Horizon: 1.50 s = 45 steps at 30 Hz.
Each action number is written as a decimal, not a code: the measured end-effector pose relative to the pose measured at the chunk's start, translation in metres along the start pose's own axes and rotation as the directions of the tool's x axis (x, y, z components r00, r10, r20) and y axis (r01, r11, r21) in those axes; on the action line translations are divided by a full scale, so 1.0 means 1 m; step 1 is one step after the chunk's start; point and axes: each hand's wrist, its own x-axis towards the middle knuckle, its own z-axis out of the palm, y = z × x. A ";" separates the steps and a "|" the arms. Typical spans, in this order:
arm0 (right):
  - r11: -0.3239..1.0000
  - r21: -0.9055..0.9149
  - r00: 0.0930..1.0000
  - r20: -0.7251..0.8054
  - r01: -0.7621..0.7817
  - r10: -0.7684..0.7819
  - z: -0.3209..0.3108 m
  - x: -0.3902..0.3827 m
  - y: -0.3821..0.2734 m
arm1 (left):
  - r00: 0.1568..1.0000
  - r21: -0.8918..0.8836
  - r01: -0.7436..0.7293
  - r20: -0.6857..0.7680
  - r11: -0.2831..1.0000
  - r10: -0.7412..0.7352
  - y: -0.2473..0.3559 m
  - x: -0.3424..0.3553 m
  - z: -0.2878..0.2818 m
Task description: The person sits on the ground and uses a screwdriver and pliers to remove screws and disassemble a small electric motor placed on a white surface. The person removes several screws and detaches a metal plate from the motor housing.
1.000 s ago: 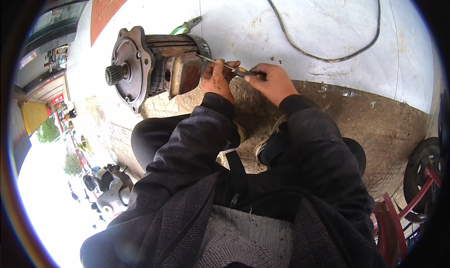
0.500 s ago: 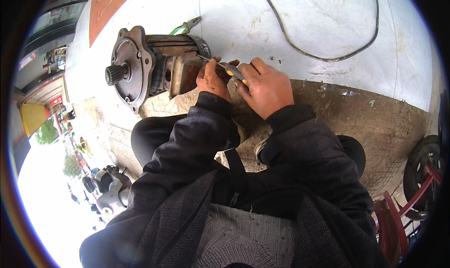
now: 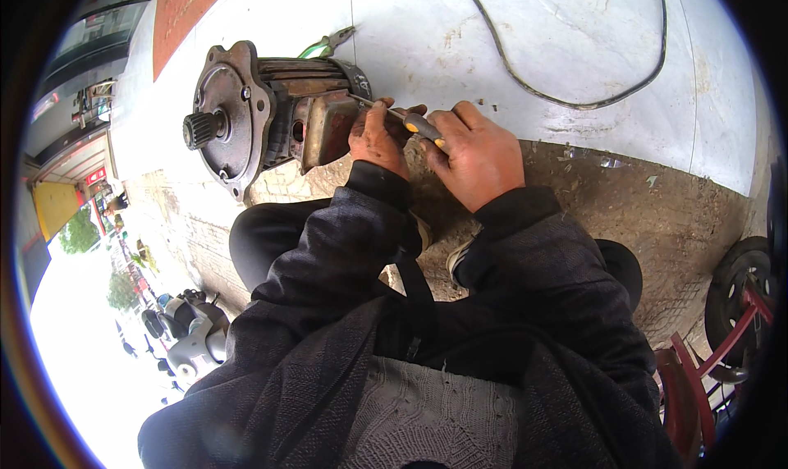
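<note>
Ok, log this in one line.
right hand: grips screwdriver | left hand: at its shaft | motor: left of hands | green pliers: beyond motor

The left hand and right hand were curled close together at upper centre; both forearms slanted in from below.

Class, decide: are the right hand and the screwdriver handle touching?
Touching. The head view shows the right hand gripping the rear of the screwdriver handle.
</note>
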 end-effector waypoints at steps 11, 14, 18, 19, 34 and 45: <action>0.546 0.534 0.762 0.493 -0.646 0.420 0.033 -0.005 0.057 | 0.997 0.117 -0.061 -0.038 0.991 0.065 -0.024 0.010 -0.010; 0.210 0.553 0.587 0.703 -0.806 0.401 0.031 -0.007 0.061 | 0.996 0.110 -0.076 -0.028 0.991 0.079 -0.026 0.011 -0.012; 0.434 0.563 0.711 0.565 -0.703 0.418 0.031 -0.011 0.054 | 0.996 0.110 -0.089 0.005 0.990 0.089 -0.025 0.011 -0.014; 0.447 0.571 0.725 0.548 -0.689 0.417 0.032 -0.012 0.053 | 0.995 0.109 -0.097 0.025 0.989 0.095 -0.025 0.011 -0.015; 0.550 0.549 0.776 0.457 -0.630 0.434 0.028 -0.014 0.046 | 0.995 0.141 -0.092 0.058 0.986 0.084 -0.020 0.009 -0.012; 0.707 0.495 0.861 0.344 -0.505 0.375 0.038 -0.017 0.049 | 0.998 0.099 -0.063 0.018 0.993 0.061 -0.020 0.010 -0.012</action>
